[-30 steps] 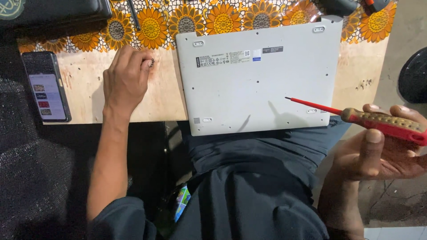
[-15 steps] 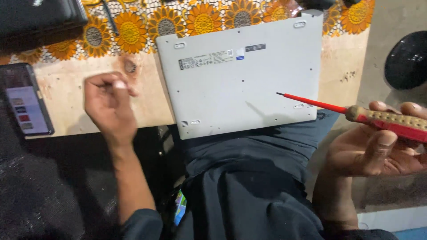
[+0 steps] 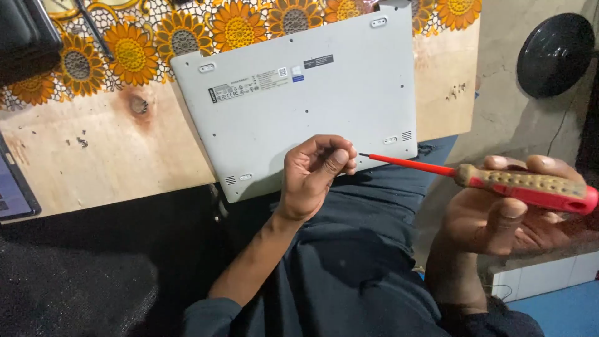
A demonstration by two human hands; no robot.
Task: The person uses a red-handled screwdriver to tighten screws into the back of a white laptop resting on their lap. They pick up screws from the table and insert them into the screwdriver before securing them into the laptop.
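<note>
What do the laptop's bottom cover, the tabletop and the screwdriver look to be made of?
Laptop bottom cover: matte pale grey, likely plastic, possibly painted metal; even, dull surface with small screw holes.
Tabletop: bare unfinished plywood, with visible grain, a dark knot and chipped spots.
Screwdriver: red-sleeved shank, apparently insulated; handle looks like red plastic with a tan, dimpled grip.

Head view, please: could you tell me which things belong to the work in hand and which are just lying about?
In hand: upturned silver laptop; red-handled screwdriver, in right hand; left hand pinching at its tip.
Lying about: dark phone; sunflower-print cloth; round black object.
</note>
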